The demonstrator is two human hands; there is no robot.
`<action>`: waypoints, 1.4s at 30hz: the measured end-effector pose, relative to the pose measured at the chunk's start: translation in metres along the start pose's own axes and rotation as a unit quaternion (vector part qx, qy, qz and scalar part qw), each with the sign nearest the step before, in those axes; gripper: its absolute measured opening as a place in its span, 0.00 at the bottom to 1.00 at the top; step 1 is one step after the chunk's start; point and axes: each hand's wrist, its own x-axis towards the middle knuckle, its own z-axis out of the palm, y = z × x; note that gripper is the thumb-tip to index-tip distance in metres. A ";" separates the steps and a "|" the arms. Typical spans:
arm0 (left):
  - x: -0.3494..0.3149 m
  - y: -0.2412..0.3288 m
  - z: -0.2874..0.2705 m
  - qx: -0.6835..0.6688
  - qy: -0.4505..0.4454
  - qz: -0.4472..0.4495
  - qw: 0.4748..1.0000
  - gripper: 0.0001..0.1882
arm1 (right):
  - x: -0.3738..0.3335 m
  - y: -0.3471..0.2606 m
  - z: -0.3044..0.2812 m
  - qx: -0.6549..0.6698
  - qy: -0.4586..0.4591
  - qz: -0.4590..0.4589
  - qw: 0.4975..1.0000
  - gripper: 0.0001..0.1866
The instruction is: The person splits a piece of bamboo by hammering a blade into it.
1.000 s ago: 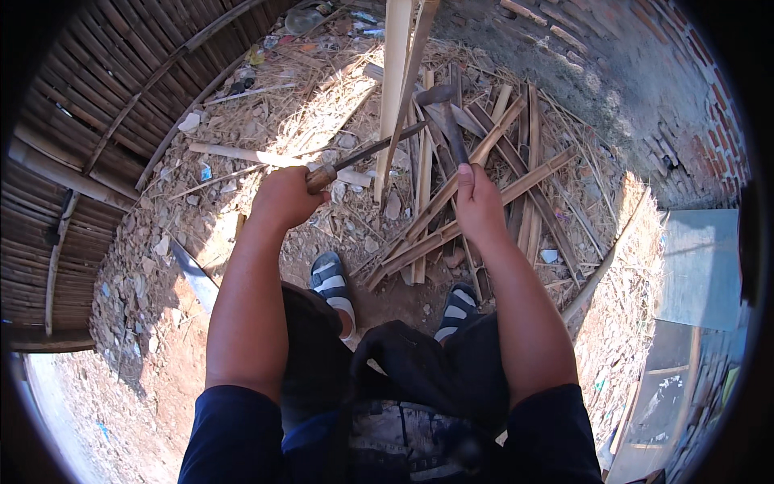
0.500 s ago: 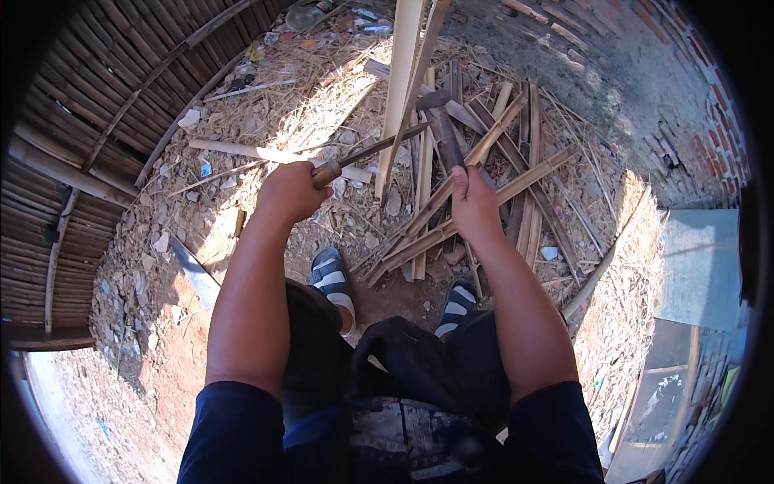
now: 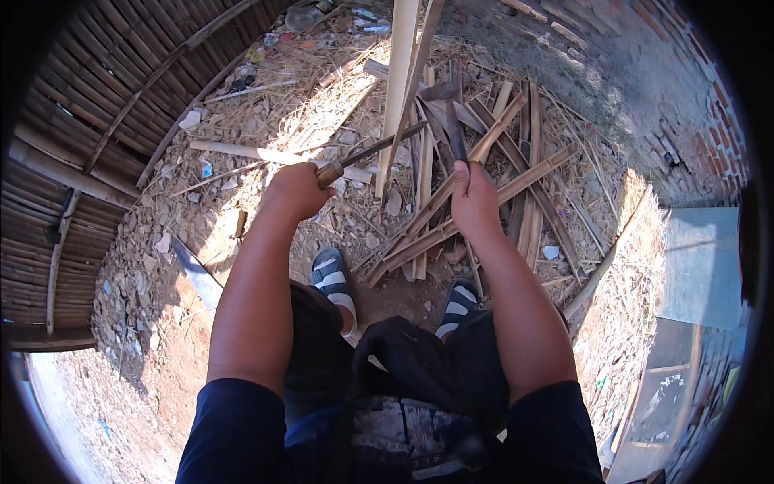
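Observation:
My left hand (image 3: 300, 190) is closed round the wooden handle of a long-bladed knife (image 3: 372, 149). Its dark blade runs out to the right and crosses a tall pale bamboo pole (image 3: 401, 68), which looks split lengthwise into two strips. Whether the blade sits inside the split or only touches the strips, I cannot tell. In my right hand (image 3: 474, 198) is the dark handle of a hammer (image 3: 455, 129). The hammer's head lies just right of the bamboo, a little beyond the knife tip and apart from it.
Several split bamboo strips (image 3: 492, 194) lie criss-crossed in front of my feet. Another blade (image 3: 196, 274) rests on the ground left of me. Rubble and straw cover the ground. A slatted bamboo wall (image 3: 105, 105) stands left, a brick wall (image 3: 613, 81) right.
The hammer's head has risen slightly away from the knife tip and turned a little. My left hand and the knife have barely moved.

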 end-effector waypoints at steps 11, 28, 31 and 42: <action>0.004 -0.014 -0.003 -0.008 -0.019 -0.022 1.000 0.27 | 0.009 -0.007 0.002 0.017 -0.046 -0.012 0.999 0.28; -0.003 -0.011 0.002 -0.002 -0.037 -0.032 0.999 0.25 | 0.026 0.006 0.020 0.145 0.013 0.015 0.989 0.28; -0.002 -0.015 0.007 0.001 -0.033 -0.029 0.999 0.25 | 0.025 -0.005 0.011 0.156 0.038 0.041 0.986 0.27; 0.002 -0.016 0.012 0.027 -0.034 -0.028 0.999 0.26 | 0.022 0.014 0.020 0.008 -0.046 0.019 0.999 0.26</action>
